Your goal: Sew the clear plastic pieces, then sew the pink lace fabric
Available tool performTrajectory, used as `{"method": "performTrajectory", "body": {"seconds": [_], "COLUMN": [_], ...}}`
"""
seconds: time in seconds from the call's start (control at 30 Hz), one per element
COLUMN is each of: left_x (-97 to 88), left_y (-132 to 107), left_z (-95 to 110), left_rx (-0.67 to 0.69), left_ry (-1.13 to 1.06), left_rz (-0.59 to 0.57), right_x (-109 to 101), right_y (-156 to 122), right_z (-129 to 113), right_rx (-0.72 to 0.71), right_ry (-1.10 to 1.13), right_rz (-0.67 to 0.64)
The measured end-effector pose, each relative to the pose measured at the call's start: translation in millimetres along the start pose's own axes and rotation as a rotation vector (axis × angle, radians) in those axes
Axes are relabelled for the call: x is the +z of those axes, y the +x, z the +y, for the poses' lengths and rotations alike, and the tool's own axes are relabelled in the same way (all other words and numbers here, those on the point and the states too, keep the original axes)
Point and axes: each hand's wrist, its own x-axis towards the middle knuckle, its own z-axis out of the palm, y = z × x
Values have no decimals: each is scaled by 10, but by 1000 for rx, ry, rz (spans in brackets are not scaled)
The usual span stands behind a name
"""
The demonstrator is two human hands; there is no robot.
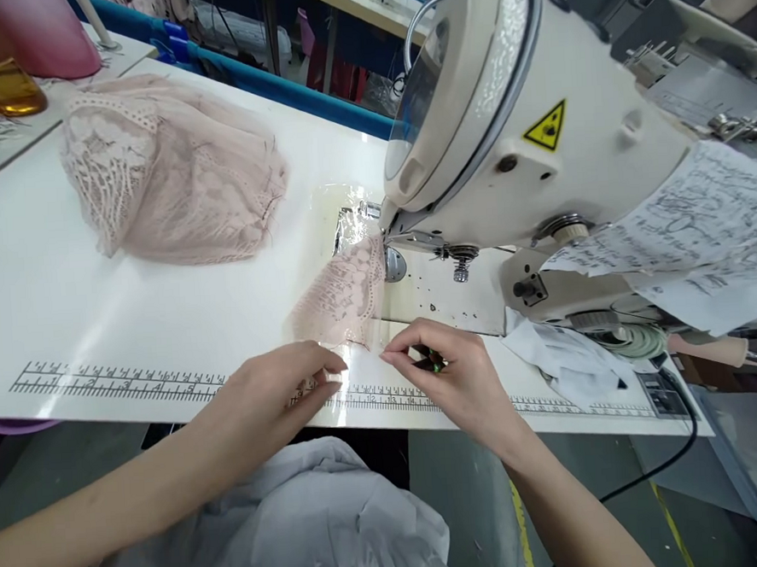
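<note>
A piece of pale pink lace (346, 296) lies on the white table, its far end under the needle area of the cream sewing machine (523, 129). My left hand (276, 392) rests on the near edge of the lace, fingers curled and pressing it down over the printed ruler (121, 383). My right hand (451, 373) is pinched closed just right of the lace, holding a small dark-green tool whose shape I cannot make out. Both hands sit at the table's front edge.
A pile of pink lace pieces (166, 164) lies at the back left. A paper sheet (696, 230) is stuck to the machine's right side, with white cloth (569, 357) below it. An amber bottle (1, 88) stands far left. A black cable (677, 453) hangs right.
</note>
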Motion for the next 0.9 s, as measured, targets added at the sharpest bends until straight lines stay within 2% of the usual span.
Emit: {"method": "performTrajectory", "body": {"seconds": [0.1,0.23,0.33,0.4,0.5,0.57,0.67,0.77,0.9], "left_x": [17,148,253,294,314,313,304,295,290], "left_y": [58,113,142,139,91,45,-7,-22,-17], "left_z": [-58,9,83,96,73,57,55,61,55], "left_rx": [133,344,487,532,566,600,634,635,623], "left_ry": [233,415,440,402,331,309,288,250,217], "left_rz": [95,141,166,164,190,225,270,294,287], "right_x": [-24,43,98,93,29,-10,-13,39,117], "right_y": [-86,-212,-274,-288,-274,-258,-260,-312,-376], "right_z": [-9,-68,-142,-173,-142,-67,69,154,172], "right_rx": [11,-33,-99,-121,-63,-17,-55,-144,-196], "right_ry": [58,72,106,157,174,32,-345,-651,-898], "right_rz": [-101,-212,-276,-311,-239,-114,12,24,-17]}}
